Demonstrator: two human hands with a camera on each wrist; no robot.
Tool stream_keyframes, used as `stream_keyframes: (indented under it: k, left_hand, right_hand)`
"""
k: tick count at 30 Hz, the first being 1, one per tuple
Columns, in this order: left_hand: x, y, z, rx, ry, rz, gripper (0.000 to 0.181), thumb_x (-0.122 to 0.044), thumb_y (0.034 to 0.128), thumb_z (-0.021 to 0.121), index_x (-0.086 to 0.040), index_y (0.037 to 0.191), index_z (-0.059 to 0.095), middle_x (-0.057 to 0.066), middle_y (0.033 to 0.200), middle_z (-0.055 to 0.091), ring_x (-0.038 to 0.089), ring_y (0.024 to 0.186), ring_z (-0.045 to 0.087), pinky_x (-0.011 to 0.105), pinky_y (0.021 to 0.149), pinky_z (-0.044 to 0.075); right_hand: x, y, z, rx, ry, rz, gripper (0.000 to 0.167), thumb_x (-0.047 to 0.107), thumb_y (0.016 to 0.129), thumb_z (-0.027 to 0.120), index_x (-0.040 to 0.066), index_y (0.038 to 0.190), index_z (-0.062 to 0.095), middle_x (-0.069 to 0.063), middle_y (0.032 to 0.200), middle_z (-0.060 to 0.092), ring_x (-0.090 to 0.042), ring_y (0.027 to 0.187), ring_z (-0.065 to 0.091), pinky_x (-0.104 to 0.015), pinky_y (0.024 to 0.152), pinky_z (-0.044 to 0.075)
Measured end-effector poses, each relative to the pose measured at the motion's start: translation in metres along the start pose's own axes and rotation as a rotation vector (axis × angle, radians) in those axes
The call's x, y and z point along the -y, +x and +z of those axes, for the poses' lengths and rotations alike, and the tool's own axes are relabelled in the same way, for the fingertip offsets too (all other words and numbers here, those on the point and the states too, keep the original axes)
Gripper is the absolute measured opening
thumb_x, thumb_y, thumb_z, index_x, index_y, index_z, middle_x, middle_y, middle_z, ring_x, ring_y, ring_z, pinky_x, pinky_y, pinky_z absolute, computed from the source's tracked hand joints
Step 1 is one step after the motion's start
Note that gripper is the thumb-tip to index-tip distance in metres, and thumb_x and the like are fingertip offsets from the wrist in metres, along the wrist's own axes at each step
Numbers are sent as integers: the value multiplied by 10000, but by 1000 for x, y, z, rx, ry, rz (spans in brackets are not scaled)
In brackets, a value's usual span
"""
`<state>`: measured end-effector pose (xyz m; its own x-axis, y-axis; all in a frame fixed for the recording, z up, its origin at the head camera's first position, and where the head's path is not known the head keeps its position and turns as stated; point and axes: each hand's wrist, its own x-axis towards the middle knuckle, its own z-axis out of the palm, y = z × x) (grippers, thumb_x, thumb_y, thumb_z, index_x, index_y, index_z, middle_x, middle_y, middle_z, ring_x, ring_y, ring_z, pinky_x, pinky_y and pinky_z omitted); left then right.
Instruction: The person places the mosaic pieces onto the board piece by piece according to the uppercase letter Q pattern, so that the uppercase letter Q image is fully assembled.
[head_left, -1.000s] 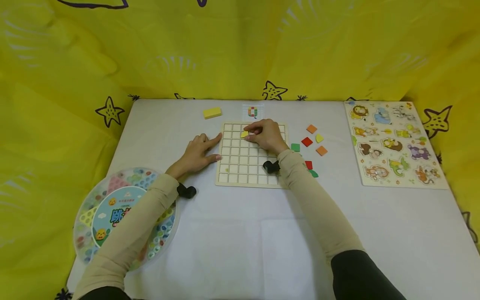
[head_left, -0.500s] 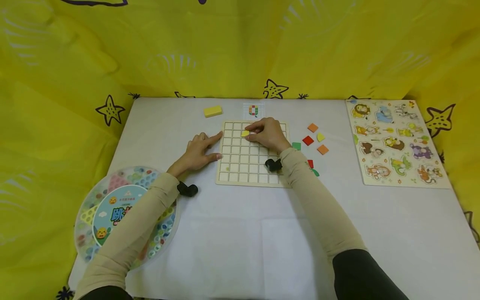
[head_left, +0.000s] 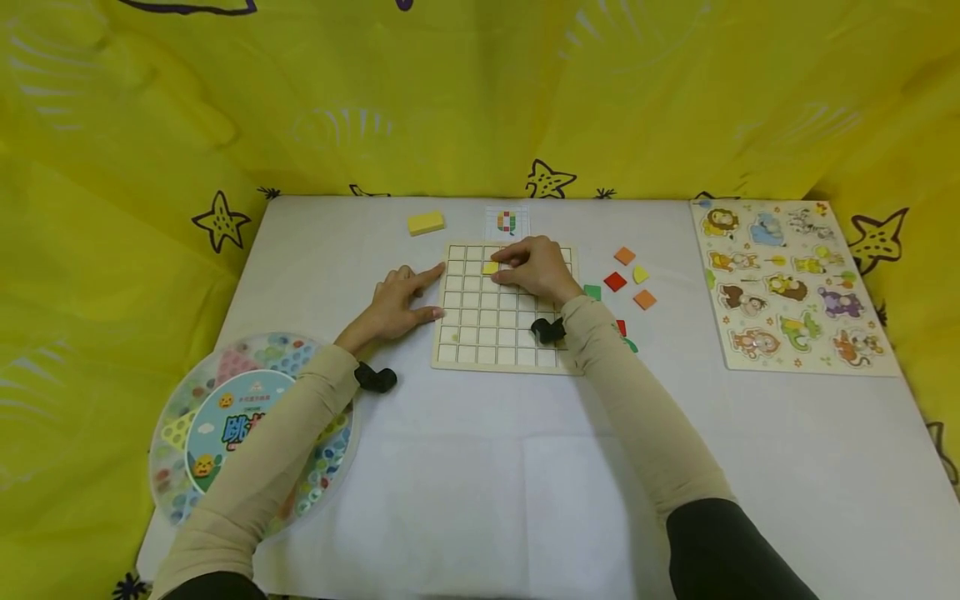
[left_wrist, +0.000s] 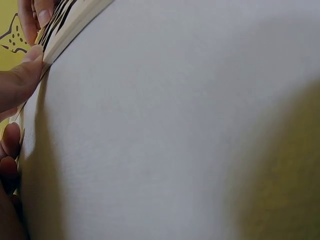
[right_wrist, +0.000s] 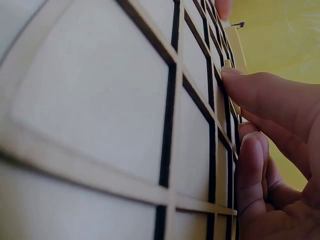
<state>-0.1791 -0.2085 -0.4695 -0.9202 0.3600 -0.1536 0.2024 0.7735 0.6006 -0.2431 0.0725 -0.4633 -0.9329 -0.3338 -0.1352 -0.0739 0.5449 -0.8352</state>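
- Grip, right hand [head_left: 536,271]: pinching a flat yellow tile [head_left: 490,268] near the pale wooden grid board's [head_left: 488,319] far edge.
- My left hand [head_left: 393,305], released, touches the board's left edge.

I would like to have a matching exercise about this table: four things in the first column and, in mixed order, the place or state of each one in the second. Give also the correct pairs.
1. Right hand
2. Animal picture board
3. Left hand
4. Round game set

A. At the left edge of the grid board
B. Partly hidden by the left sleeve
C. Pinching a yellow tile
D. At the right side of the table

Pairs: 1-C, 2-D, 3-A, 4-B
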Motion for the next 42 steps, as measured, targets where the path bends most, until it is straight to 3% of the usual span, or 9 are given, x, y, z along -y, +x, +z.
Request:
stream_keyframes:
  k: [35,42]
  left_hand:
    - [0,-1,1,-1,-44,-18,802,-269,972,790,-156,1652,380,103,1008,454,274,955,339,404,860,208]
    - [-1,-2,1,3,-45,-16,798,-273,978,785,-159,1654,377,97,1016,453,278,968,341,410,866,205]
  right_hand:
    - [0,-2,2,-18,-3,-15,292,168,903,864,90,1181,823,-128,1059,700,-221,942,562,-311,845,429]
    - [-2,-7,-5,-11,104,1,332,164,912,853,102,1234,801,-108,1117,729,-200,958,596,-288,849,477]
